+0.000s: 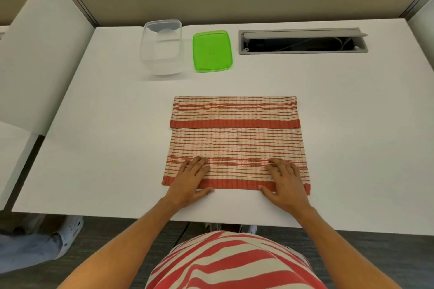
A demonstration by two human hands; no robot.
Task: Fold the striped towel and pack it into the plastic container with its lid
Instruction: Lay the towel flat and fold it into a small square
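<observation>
The red-and-cream striped towel lies flat on the white table, its far third folded toward me over the middle. My left hand rests palm down on the towel's near left corner, fingers spread. Palm down too, my right hand lies on the near right part of the hem. Neither hand grips the cloth. The clear plastic container stands empty at the far side, and the green lid lies flat just right of it.
An open cable slot with a grey flap sits in the table's far right. A beige partition wall runs behind the table. A white divider panel stands at the left. Another person's leg and white shoe are on the floor at lower left.
</observation>
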